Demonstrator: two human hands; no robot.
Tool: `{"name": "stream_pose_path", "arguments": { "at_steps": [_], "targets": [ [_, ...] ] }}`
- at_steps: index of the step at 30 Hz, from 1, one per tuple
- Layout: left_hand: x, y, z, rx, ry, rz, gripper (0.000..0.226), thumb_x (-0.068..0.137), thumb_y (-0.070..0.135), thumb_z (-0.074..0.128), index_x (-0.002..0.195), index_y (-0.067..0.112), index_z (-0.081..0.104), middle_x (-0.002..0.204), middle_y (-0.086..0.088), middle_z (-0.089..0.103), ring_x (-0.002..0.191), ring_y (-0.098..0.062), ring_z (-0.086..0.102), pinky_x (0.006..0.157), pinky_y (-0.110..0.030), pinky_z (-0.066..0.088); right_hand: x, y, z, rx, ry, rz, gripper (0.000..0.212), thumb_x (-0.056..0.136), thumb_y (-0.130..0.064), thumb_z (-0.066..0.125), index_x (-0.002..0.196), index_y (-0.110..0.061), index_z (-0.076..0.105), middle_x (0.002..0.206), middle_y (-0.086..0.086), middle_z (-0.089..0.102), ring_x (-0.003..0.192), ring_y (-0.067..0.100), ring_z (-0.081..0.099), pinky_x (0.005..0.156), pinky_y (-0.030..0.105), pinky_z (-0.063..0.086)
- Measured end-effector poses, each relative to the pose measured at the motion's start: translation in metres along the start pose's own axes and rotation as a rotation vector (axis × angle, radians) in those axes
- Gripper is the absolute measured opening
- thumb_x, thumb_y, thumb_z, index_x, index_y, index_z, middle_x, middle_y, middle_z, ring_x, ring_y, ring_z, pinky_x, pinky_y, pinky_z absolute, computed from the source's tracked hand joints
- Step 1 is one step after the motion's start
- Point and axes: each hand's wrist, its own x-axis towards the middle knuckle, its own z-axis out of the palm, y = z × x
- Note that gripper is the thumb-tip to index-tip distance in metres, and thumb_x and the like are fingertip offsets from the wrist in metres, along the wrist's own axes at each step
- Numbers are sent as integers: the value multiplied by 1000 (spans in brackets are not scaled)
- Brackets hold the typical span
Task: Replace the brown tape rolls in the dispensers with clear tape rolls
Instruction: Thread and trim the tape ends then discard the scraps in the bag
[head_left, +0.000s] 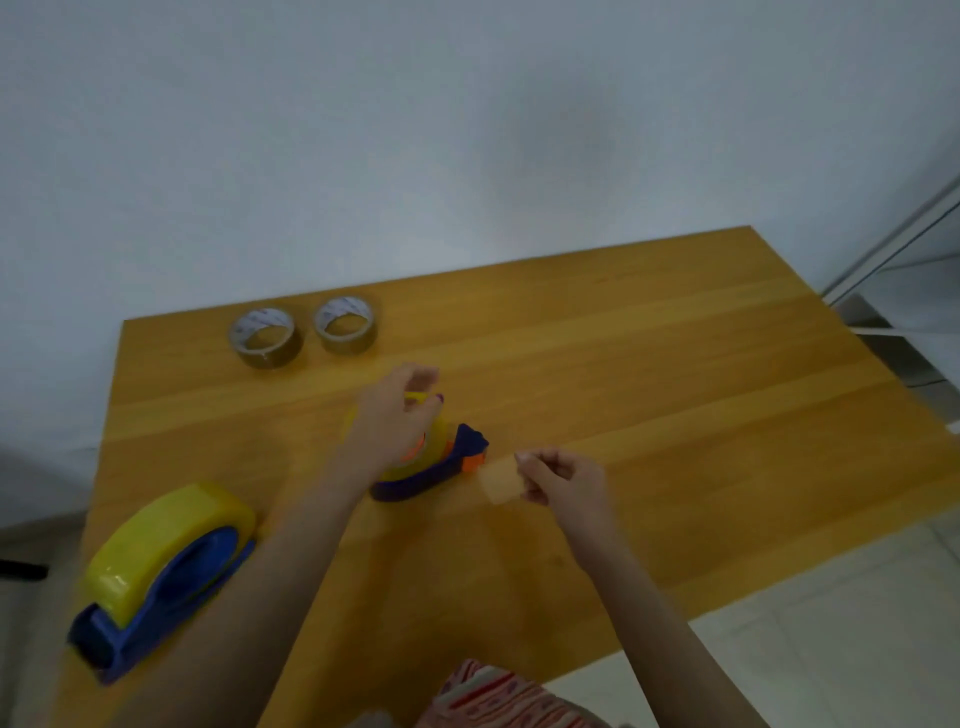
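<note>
A blue tape dispenser (457, 457) with an orange cutter and a yellowish clear roll stands mid-table. My left hand (395, 421) lies over its roll from above, fingers curled round the top. My right hand (558, 480) pinches a short strip of clear tape (500, 483) just right of the cutter. A second blue dispenser (156, 577) with a yellowish clear roll sits at the near left corner. Two brown tape rolls (266, 338) (345, 325) lie flat side by side at the far left.
The wooden table (675, 389) stands against a white wall. A metal rack (904, 260) is at the far right. Red-patterned cloth (498, 696) shows at the near edge. Tiled floor lies to the right.
</note>
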Motion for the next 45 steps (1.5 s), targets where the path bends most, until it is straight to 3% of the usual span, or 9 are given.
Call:
{"name": "stream_pose_path", "arguments": {
  "at_steps": [6,11,16,23,29,34,40,42,45],
  "targets": [
    [-58,24,4,-701,-117,-507,33,81,19,68,110,11,54,100,1,63,92,-15,64,84,-32,54,-5,-29,25,66,-98,-65,11,85,-17,67,83,-6,66,65,-1,64,53,5,60,56,18,52],
    [-71,8,-3,-616,150,-462,16,77,9,69,87,16,60,86,-7,67,76,-16,61,62,-21,48,-9,-36,52,35,-216,-78,12,85,-21,67,80,-10,68,70,3,68,68,16,65,71,31,57],
    [-68,-6,-9,-483,306,-395,18,76,8,70,92,6,62,79,1,64,72,-5,59,53,-4,46,-6,-42,63,131,-291,49,25,83,-16,69,96,5,68,75,8,70,67,13,67,65,24,56],
    [-65,-15,-10,-519,389,-351,15,78,6,67,92,7,61,79,1,65,73,-7,62,58,-12,50,-3,-49,70,228,-339,162,22,83,-14,68,98,3,68,84,12,73,75,18,70,67,26,57],
    [-65,-16,-12,-815,356,-406,8,86,4,59,90,12,61,75,-1,66,55,2,61,52,-10,48,-1,-57,73,302,-414,234,6,85,-8,65,89,-7,69,76,5,73,68,12,69,69,24,57],
    [-67,-14,-11,-918,346,-440,8,86,8,59,93,12,61,82,-5,66,74,-15,59,62,-20,49,-2,-61,75,323,-427,235,4,84,-7,65,85,-9,68,74,5,73,65,11,70,69,24,56],
    [-74,-6,-13,-426,508,-277,22,84,14,63,102,23,54,102,8,54,89,-3,55,65,-15,43,-5,-61,76,262,-386,205,3,83,-9,68,81,-11,67,75,6,71,70,14,67,69,25,56],
    [-79,-3,-13,-218,546,-110,20,83,13,63,96,26,56,96,9,54,85,-1,54,66,-12,43,-6,-61,75,245,-375,190,2,82,-11,69,83,-11,67,77,6,70,71,15,66,70,27,55],
    [-81,-4,-8,-181,499,-52,15,85,14,61,98,20,64,92,10,63,88,2,56,70,-6,44,-8,-61,73,226,-377,165,5,82,-13,68,87,-11,67,78,4,71,74,13,66,71,25,52]
  ]
}}
